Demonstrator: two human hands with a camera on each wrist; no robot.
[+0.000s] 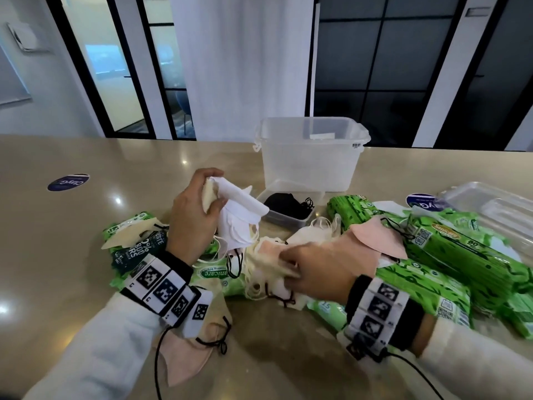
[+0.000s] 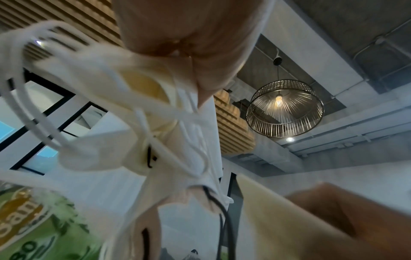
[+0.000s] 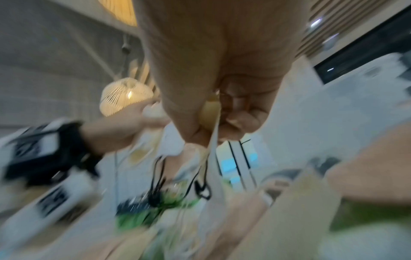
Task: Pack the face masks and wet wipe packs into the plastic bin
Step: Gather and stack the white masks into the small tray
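Note:
My left hand [image 1: 199, 203] grips a bunch of white face masks [image 1: 239, 215] held up above the pile; in the left wrist view the same masks [image 2: 142, 112] hang from the fingers with their ear loops dangling. My right hand [image 1: 311, 269] pinches cream and pink masks [image 1: 268, 264] lying on green wet wipe packs [image 1: 450, 255]. The right wrist view is blurred and shows the thumb and fingers pinching a mask edge [image 3: 211, 123]. The clear plastic bin [image 1: 311, 157] stands behind the pile, holding only a small white slip.
A small clear tray [image 1: 277, 217] with black masks sits in front of the bin. The bin's clear lid [image 1: 490, 209] lies at far right. A pink mask [image 1: 190, 356] lies under my left forearm. Round blue stickers [image 1: 67, 181] mark the beige table.

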